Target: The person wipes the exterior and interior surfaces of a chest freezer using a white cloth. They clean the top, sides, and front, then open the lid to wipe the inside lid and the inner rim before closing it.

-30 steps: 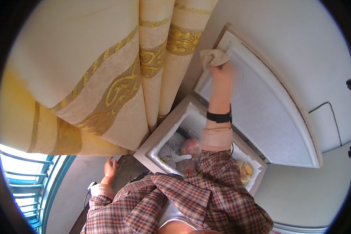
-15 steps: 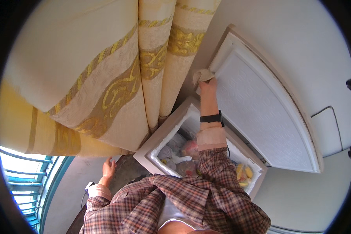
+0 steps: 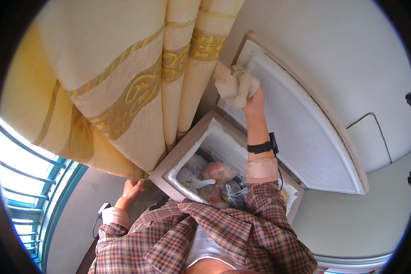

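Teal window bars (image 3: 29, 203) line the left edge of the frame, beneath a cream-and-gold curtain (image 3: 128, 86) filling the upper left. At lower left the left hand (image 3: 132, 188) is beside the curtain's hem, fingers partly curled; whether they grip anything I cannot tell. Near the middle, an open chest freezer (image 3: 182, 150) holds plastic bags (image 3: 219, 172). Above it, in the upper centre, the right hand (image 3: 255, 101) has its fingers closed on a bunched beige cloth (image 3: 235, 86), in front of the raised lid (image 3: 301, 137), right of centre.
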Available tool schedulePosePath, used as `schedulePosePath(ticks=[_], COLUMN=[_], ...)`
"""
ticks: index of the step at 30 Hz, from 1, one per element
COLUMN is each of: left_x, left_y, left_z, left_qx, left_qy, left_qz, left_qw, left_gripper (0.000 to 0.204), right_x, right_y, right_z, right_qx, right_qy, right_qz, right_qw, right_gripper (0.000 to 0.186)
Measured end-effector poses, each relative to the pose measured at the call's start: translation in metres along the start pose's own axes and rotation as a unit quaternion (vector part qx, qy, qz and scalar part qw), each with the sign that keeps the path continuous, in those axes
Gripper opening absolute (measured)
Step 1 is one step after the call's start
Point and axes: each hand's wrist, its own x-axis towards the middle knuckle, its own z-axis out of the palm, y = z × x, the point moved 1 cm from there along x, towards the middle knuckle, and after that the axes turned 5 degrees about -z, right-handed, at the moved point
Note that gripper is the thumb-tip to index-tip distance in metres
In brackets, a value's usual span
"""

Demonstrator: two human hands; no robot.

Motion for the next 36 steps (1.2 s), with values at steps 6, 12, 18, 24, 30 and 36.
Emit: schedulePosePath(ticks=[6, 12, 18, 24, 30, 36], left_x=[-0.004, -0.005, 0.002, 0.005, 0.005, 0.006], left_y=[0.030, 0.043, 0.045, 0.049, 0.051, 0.042], left_z=[0.016, 0.031, 0.050, 0.055, 0.052, 0.049], left_qx=[0.014, 0.071, 0.018, -0.025, -0.025, 0.005], left_qy=[-0.028, -0.030, -0.018, -0.009, -0.009, 0.012], left_qz=[0.023, 0.063, 0.123, 0.132, 0.126, 0.115], left_qw=[0.999, 0.995, 0.992, 0.991, 0.992, 0.993], left_gripper=[0.042, 0.038, 0.032, 0.030, 0.029, 0.028], right_x=[-0.037, -0.065, -0.050, -0.042, -0.003, 0.025], right_y=[-0.013, -0.021, -0.061, -0.115, -0.097, -0.069], right_z=[-0.022, -0.013, 0.014, 0.068, 0.069, 0.065], right_qx=[-0.508, -0.875, -0.791, -0.712, -0.804, -0.796], right_qy=[-0.273, -0.236, -0.147, -0.022, -0.050, -0.141], right_qz=[0.109, 0.018, -0.192, -0.502, -0.545, -0.538], right_qw=[0.809, 0.422, 0.562, 0.490, 0.233, 0.238], right_gripper=[0.040, 0.027, 0.022, 0.023, 0.027, 0.028])
